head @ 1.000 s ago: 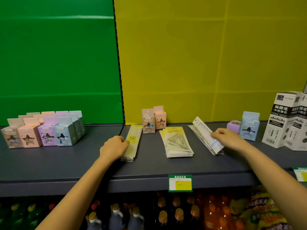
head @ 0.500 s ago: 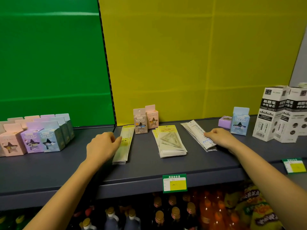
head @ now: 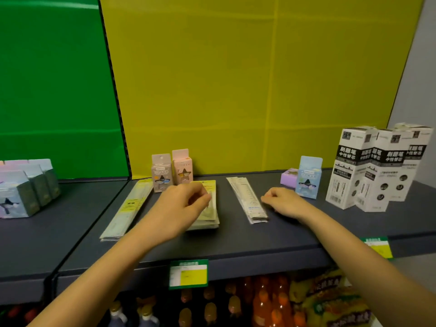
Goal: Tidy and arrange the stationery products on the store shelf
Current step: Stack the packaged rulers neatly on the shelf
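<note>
Three flat stacks lie on the dark shelf [head: 236, 239]: long yellow-labelled ruler packs [head: 128, 206] on the left, set-square packs [head: 211, 215] in the middle, white ruler packs [head: 250, 201] on the right. My left hand [head: 186, 204] hovers over the set-square stack with loosely curled fingers, hiding much of it and holding nothing. My right hand [head: 283, 201] rests on the shelf just right of the white ruler packs, fingers curled in, empty.
Two small pink star boxes [head: 171, 172] stand behind the stacks. A blue box [head: 309, 178] and a lying purple box [head: 289, 178] sit right of my right hand, then tall white refill boxes [head: 368, 171]. Pastel boxes [head: 21, 190] fill the far left. Drink bottles [head: 264, 300] stand below.
My left hand left the long ruler packs and moved right over the set-square stack. My right hand laid the white ruler packs flat and let go. The view shifted right.
</note>
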Tool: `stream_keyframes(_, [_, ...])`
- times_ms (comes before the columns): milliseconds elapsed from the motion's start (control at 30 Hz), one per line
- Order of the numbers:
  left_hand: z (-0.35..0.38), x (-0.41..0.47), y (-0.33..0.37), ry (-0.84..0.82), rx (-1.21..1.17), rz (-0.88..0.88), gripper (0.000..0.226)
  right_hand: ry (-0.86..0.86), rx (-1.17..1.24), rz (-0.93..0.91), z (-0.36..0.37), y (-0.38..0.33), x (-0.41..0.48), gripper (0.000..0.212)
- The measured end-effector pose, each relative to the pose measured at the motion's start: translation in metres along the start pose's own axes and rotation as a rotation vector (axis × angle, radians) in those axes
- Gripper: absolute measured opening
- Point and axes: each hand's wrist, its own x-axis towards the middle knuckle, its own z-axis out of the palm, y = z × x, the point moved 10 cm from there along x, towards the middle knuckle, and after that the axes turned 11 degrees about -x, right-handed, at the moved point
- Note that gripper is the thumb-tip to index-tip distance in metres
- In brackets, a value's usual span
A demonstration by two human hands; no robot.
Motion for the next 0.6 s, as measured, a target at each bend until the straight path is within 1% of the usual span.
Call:
stream_keyframes(100, [0.039,0.012,0.009,-0.088,0.067,-0.050,0.016,-0.094,-0.096,-0.116,0.003,0.002,-0.001,0.027])
stream_keyframes(167, [0.065,0.019,0.008,-0.128,0.118,-0.116,0.022,-0.132,-0.093,-0.192,0.005,0.004,-0.003,0.025])
stream_keyframes(267, [0.095,0.027,0.003,-0.135,0.116,-0.213,0.027,-0.152,-0.081,-0.266,0.007,0.002,-0.001,0.027])
stream_keyframes(333, [0.110,0.033,-0.004,-0.125,0.107,-0.285,0.030,-0.126,-0.099,-0.298,0.006,0.000,0.002,0.032])
stream_keyframes(467, [0.128,0.044,-0.023,-0.104,0.021,-0.470,0.032,-0.092,-0.039,-0.312,0.003,0.003,0.012,0.032])
stream_keyframes(600, [0.135,0.056,-0.037,-0.062,-0.112,-0.631,0.034,-0.123,0.096,-0.236,0.006,0.011,0.029,0.032])
